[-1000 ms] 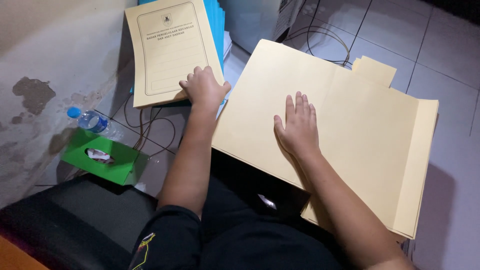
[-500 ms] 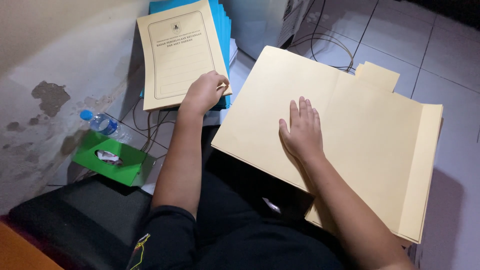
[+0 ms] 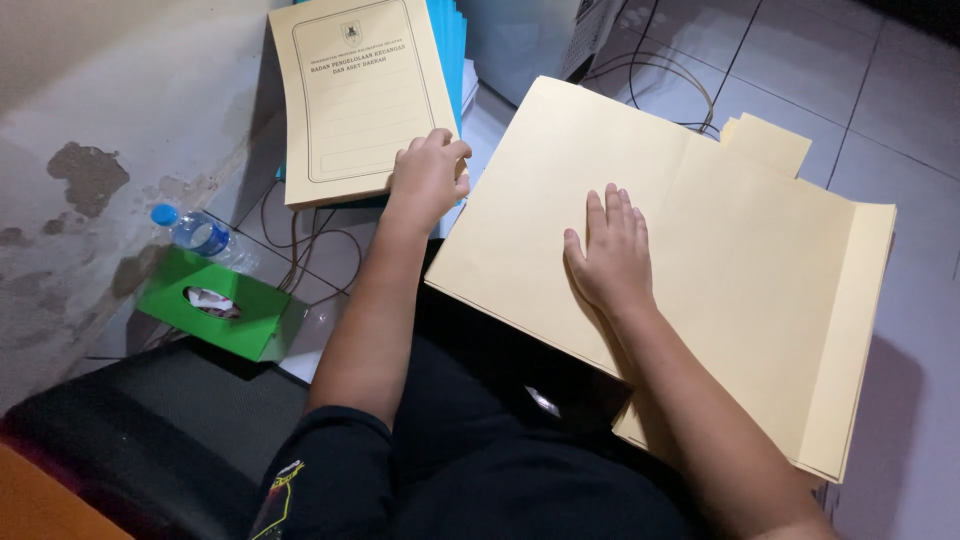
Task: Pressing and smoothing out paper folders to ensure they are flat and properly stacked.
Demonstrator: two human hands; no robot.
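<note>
Resting flat: right hand (image 3: 612,250) on open folder (image 3: 740,270); left hand (image 3: 428,178) gripping printed folder (image 3: 352,95).

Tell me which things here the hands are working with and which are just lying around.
In hand:
open folder, under the flat right hand
stack of printed folders, its top corner gripped by the left hand

Lying about:
green tissue box
water bottle
cables
blue folders under the stack
</note>
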